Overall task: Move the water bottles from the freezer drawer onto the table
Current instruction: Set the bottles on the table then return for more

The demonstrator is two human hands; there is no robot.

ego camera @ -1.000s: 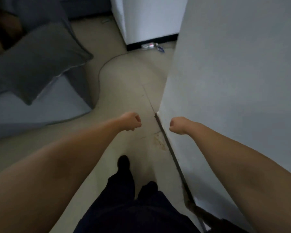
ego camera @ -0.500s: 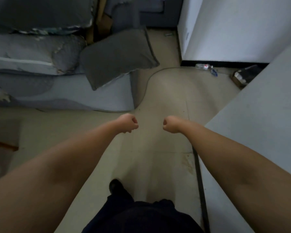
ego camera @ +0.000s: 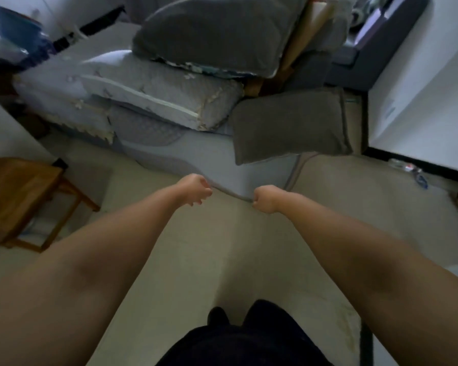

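Left hand: the left hand (ego camera: 195,190) is extended forward over the floor (ego camera: 222,260), fingers loosely curled toward the palm, not a tight fist; nothing is in its grasp.
Right hand: the right hand (ego camera: 266,198) is extended forward beside the left one, apart from it, closed into a fist; nothing is visible in it.
Forearms: both are bare and run from the lower corners of the view toward its middle.
Water bottle: one clear plastic bottle (ego camera: 403,165) lies on its side on the floor at the foot of the white wall (ego camera: 421,101), at the right edge of the view, well apart from both hands. Whether it belongs to the task cannot be told.
Freezer drawer: not in view.
Sofa: a grey sofa (ego camera: 169,154) stands ahead of the hands, piled with cushions; a dark grey pillow (ego camera: 288,125) hangs over its front right corner.
Wooden furniture: a brown wooden frame (ego camera: 19,196) stands on the floor at the left edge; chair or small table cannot be told.
Legs: dark trousers (ego camera: 238,339) and one dark shoe (ego camera: 217,315) show at the bottom edge.
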